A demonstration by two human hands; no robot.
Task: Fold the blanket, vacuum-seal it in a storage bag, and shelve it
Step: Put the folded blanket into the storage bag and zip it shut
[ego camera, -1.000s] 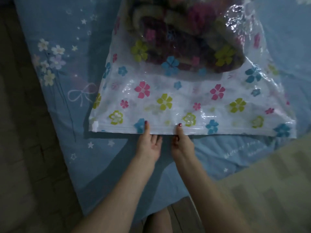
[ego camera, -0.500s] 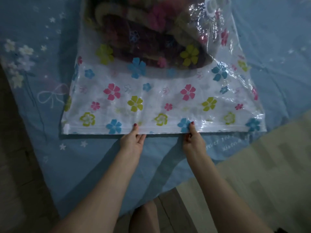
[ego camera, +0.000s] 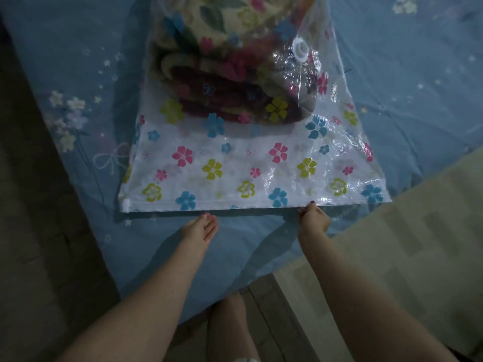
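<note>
Pinching the storage bag [ego camera: 235, 173] edge: right hand [ego camera: 313, 218]; left hand [ego camera: 201, 228] touching it

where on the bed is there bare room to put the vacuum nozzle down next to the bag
Bare bed sheet lies right of the storage bag, past the valve, and another strip left of the bag near the printed flowers. The near edge is crowded: left hand and right hand are at the zip seal.

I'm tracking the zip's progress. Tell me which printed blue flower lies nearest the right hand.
The blue flower just left of the right hand, along the bag's zip edge; the other blue one sits farther, by the corner.
</note>
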